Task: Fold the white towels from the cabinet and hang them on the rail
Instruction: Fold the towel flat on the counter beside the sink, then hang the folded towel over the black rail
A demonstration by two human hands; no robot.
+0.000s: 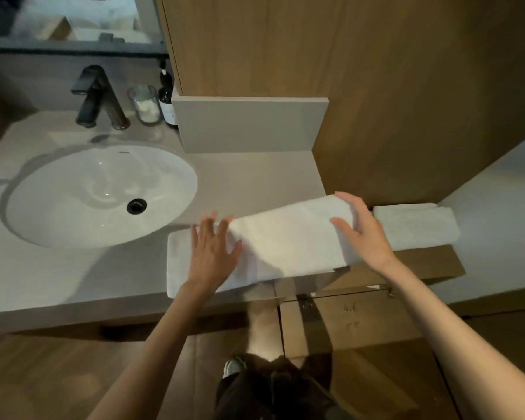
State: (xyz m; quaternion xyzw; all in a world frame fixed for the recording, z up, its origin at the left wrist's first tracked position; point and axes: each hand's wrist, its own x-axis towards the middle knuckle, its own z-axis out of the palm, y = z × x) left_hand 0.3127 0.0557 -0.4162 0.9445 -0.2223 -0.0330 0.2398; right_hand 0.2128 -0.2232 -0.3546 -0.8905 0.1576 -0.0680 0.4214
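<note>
A white towel [285, 241] lies folded into a long, smooth band on the desk [249, 177], just right of the sink [73, 195]. Its long axis runs left to right, with the right end angled slightly farther away. The left hand [212, 250] presses flat on the left part, fingers [208, 221] spread wide. The right hand [362, 234] rests over the right end, fingers loosely extended and holding nothing. A second folded towel [415, 225] sits just beyond, to the right.
</note>
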